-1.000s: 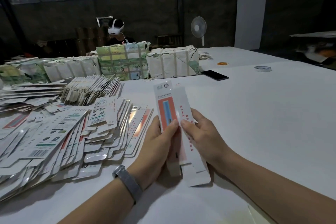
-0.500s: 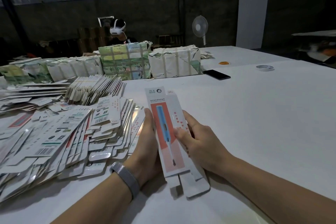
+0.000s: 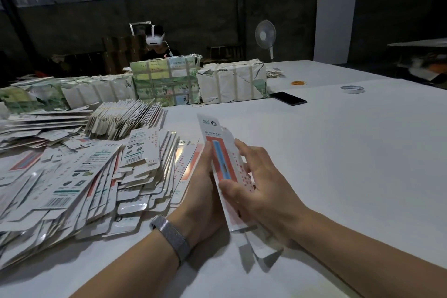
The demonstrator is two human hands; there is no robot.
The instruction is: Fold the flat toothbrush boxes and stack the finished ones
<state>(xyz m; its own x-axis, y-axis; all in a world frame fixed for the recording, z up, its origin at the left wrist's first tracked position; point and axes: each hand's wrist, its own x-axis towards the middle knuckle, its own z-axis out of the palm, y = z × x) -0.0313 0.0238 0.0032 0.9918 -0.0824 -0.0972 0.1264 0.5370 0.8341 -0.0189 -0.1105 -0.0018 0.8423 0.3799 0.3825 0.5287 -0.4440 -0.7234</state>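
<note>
Both hands are squeezing one toothbrush box (image 3: 223, 172) into shape above the bench (image 3: 338, 152): left hand (image 3: 203, 191) gripping its left edge, right hand (image 3: 254, 191) clamping thumb and fingers round the right. Flat boxes (image 3: 72, 176) are lying at nine o'clock. Next, I judge, the open bottom flaps need tucking.

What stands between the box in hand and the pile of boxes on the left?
Nothing visible. Both hands, left hand and right hand, hold the box, and the pile lies right beside the left hand.
</note>
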